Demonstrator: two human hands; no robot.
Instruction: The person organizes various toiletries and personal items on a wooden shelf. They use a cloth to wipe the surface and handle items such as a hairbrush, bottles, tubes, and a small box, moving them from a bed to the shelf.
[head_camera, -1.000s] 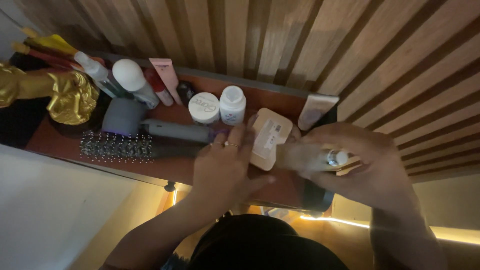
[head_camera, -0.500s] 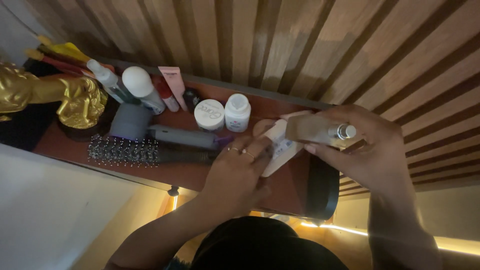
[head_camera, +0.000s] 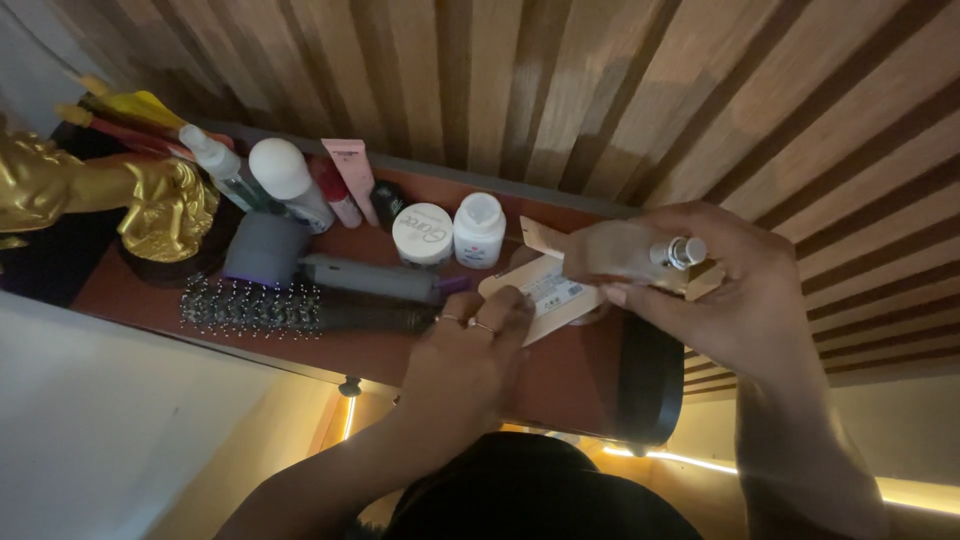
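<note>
We see the right hand (head_camera: 735, 290) grasping a small frosted bottle (head_camera: 625, 252) with a silvery pump top, held sideways above the reddish-brown desk (head_camera: 330, 350). The left hand (head_camera: 470, 355), two rings on its fingers, pinches a pale cardboard carton (head_camera: 545, 290) whose flap end stands open just beside the bottle's base; we cannot tell what lies inside it. Behind the carton stand a white bottle (head_camera: 479, 228) and a round white jar (head_camera: 422, 233), touching or nearly so. Farther left along the back wall are a pink tube (head_camera: 350, 170), a white-capped roll-on bottle (head_camera: 288, 180) and a spray bottle (head_camera: 222, 165). In front of these lie a grey hair tool (head_camera: 320, 268) and a round bristle brush (head_camera: 260, 312), side by side. At the far left a golden figure (head_camera: 165, 205) sits on a dark base. A black oval object (head_camera: 650, 385) rests at the desk's near right edge. Wooden slats (head_camera: 560, 90) line the wall, and warm strip lighting (head_camera: 905, 492) glows below the desk.
</note>
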